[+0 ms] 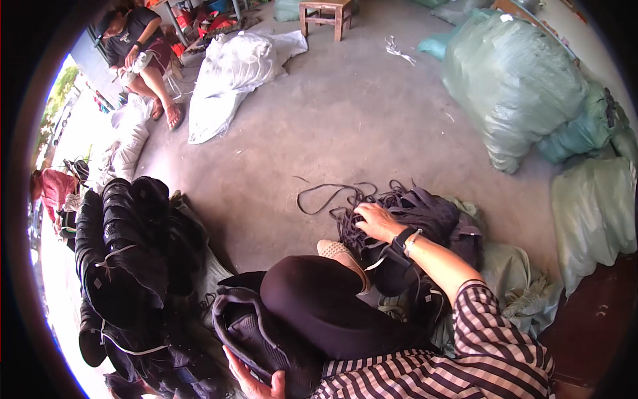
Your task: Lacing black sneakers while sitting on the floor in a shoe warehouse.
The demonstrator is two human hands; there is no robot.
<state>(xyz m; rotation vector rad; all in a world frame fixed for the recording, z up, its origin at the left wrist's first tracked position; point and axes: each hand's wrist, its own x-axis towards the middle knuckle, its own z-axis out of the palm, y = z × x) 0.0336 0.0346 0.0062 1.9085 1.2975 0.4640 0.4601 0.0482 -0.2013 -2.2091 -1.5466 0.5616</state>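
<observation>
The left hand (256,380) is clamped on the edge of a black shoe upper (249,329) beside the knee, right of the bundled stacks of uppers (123,253). One-handed, that floppy piece could slip off the lap. Further right, the right hand (377,221) rests with fingers curled into a heap of black laces (372,199) on the concrete floor (345,120); the loose loops look tangled, so pulling one may drag others along.
</observation>
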